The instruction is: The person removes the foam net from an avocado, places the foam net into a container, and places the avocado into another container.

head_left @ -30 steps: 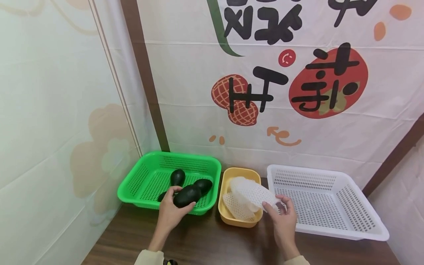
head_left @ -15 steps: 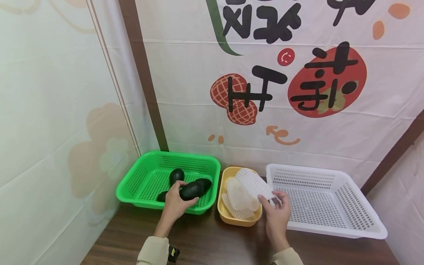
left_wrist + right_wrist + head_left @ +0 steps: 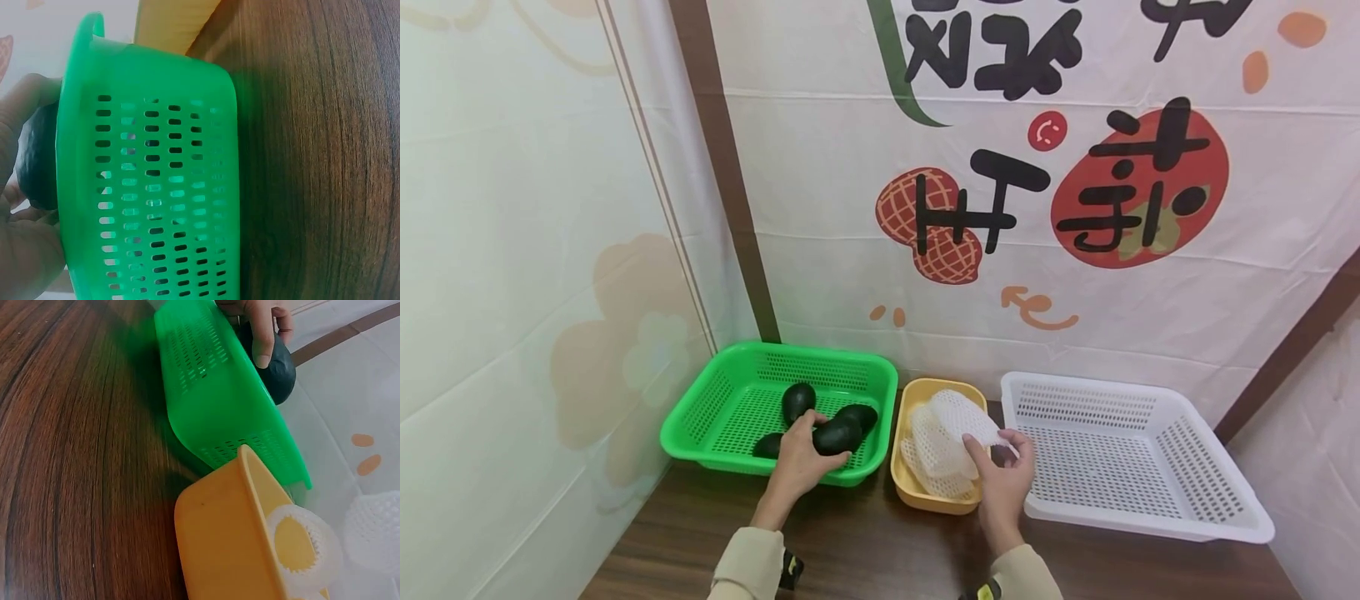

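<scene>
In the head view my left hand grips a dark, smooth avocado over the front part of the green basket. The left wrist view shows that avocado between thumb and fingers, above the basket rim. Other avocados lie around it in the basket. My right hand pinches the end of a white foam net sleeve over the yellow tub. More foam net sleeves lie in the tub below. The right wrist view does not show my right hand.
On the right stands a white perforated basket. The tub sits between the two baskets on the brown wooden table. A printed cloth hangs behind them, and another cloth wall rises at the left.
My right hand has moved left with the foam net sleeve, from the white basket's edge to above the tub. My left hand has shifted slightly right, still holding the avocado.
</scene>
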`<action>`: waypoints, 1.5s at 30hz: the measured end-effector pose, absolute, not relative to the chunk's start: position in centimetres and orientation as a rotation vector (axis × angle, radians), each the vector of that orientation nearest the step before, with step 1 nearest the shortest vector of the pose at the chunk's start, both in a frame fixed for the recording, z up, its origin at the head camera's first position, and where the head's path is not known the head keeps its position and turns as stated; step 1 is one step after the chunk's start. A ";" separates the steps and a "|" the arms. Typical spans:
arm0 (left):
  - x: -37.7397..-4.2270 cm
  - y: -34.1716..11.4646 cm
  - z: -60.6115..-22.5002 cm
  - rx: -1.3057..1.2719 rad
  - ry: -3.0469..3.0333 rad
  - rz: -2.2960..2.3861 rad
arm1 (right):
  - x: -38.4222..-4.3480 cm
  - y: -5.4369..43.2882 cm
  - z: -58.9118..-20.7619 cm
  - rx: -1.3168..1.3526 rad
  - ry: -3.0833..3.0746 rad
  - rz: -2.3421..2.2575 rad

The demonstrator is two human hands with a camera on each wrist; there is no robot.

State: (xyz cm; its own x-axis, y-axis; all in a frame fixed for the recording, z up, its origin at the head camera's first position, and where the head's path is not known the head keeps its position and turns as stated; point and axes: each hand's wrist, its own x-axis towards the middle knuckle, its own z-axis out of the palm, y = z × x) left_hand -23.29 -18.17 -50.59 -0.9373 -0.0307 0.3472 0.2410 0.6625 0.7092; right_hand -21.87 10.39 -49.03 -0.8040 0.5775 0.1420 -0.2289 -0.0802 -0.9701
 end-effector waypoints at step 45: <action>-24.6 -17.9 -49.8 -0.186 -2.825 -1.108 | -24.8 8.4 -51.2 -0.189 -2.050 1.430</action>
